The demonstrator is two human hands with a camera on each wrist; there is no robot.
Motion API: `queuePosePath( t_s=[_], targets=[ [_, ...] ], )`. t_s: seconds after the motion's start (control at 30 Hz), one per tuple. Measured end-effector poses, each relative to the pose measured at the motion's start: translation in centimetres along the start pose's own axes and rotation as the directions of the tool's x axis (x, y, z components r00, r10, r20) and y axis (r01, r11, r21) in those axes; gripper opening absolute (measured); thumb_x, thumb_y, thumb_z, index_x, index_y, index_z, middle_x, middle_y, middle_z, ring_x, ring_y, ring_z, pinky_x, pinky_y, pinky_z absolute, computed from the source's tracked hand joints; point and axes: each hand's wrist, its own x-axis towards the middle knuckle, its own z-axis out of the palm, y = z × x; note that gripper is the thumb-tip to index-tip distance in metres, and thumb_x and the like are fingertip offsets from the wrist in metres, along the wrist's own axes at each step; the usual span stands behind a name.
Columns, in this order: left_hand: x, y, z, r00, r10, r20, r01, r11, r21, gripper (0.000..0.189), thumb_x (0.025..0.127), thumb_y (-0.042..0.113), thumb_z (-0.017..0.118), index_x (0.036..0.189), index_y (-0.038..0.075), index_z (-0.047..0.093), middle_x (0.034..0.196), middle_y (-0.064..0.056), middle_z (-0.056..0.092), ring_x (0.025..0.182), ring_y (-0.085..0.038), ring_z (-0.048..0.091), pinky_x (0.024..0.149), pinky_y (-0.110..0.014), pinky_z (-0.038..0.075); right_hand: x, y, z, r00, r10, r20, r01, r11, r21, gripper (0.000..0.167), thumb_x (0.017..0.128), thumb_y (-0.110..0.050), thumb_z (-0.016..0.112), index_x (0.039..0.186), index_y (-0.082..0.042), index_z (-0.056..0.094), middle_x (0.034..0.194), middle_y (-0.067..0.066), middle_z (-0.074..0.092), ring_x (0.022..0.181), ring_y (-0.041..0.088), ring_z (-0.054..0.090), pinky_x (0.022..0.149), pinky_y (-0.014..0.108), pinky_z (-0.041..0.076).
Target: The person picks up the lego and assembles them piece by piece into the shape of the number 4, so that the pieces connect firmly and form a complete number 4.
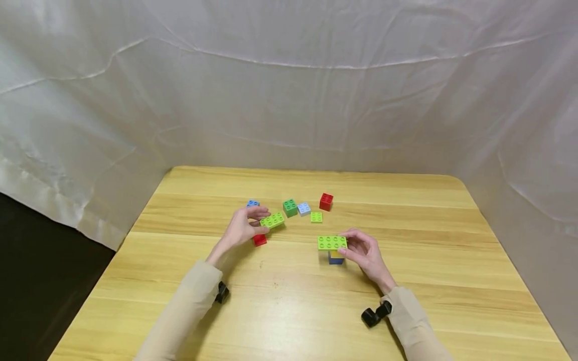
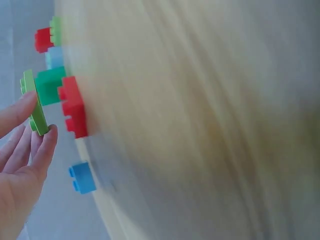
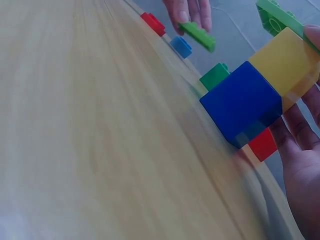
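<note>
Left hand (image 1: 241, 228): thumb and fingers part-curled, pinching one end of a lime plate (image 1: 273, 220), held clear of the counter (image 1: 280, 311). Right hand (image 1: 370, 255): fingers bent round the right side of a stack, thumb on the near edge of its top plate (image 1: 332, 242). Order from the bottom: blue block (image 3: 242, 102), yellow block (image 3: 285, 65), top plate, which juts out to my left past the yellow. Cannot tell whether the stack's base bears on the counter.

Step in hand, by my judgement: bringing a second plate toward a steadied stack. Next move would call for carrying the left plate across, lining up studs and sockets, then pressing down while the right hand braces; the jutting end could tip under load.

Materials: hard, smooth plastic. Both plates thin, oblong, two rows of round studs; underside of the top plate hollow, with a tube showing. Blue and yellow are plain-faced and boxy. Counter is pale wood-grain with a soft sheen.

Loose beyond: green block (image 1: 290, 207), pale blue block (image 1: 304, 208) just beside it, small lime piece (image 1: 316, 217), red block (image 1: 326, 201).
</note>
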Motion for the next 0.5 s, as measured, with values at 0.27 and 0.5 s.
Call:
queuePosePath(
  t_s=[0.27,0.5],
  targets=[
    [-1.2,1.4,0.7,0.998,0.055,0.025,-0.051,0.989,-0.136,0.062,0.082,-0.007,0.076,0.139,-0.008,0.051,0.135,-0.025,0.063,0.124,-0.037,0.061,0.105,-0.038,0.055,-0.1,0.0,0.0,1.0,0.009,-0.02,-0.009,1.0,-0.023,0.033,0.087,0.013,0.064,0.117,0.021,0.055,0.116,-0.001,0.063,0.107,0.007,0.065,0.099,0.018,0.055],
    [-2.1,2.5,1.4,0.996,0.081,0.033,-0.072,0.973,-0.221,0.06,0.082,-0.01,0.074,0.138,-0.01,0.051,0.137,-0.027,0.061,0.129,-0.041,0.058,0.112,-0.045,0.049,-0.2,0.1,0.0,1.0,0.015,-0.023,-0.016,1.0,-0.014,0.031,0.087,0.013,0.065,0.118,0.01,0.062,0.117,0.003,0.063,0.108,0.008,0.065,0.1,0.019,0.055]
  ],
)
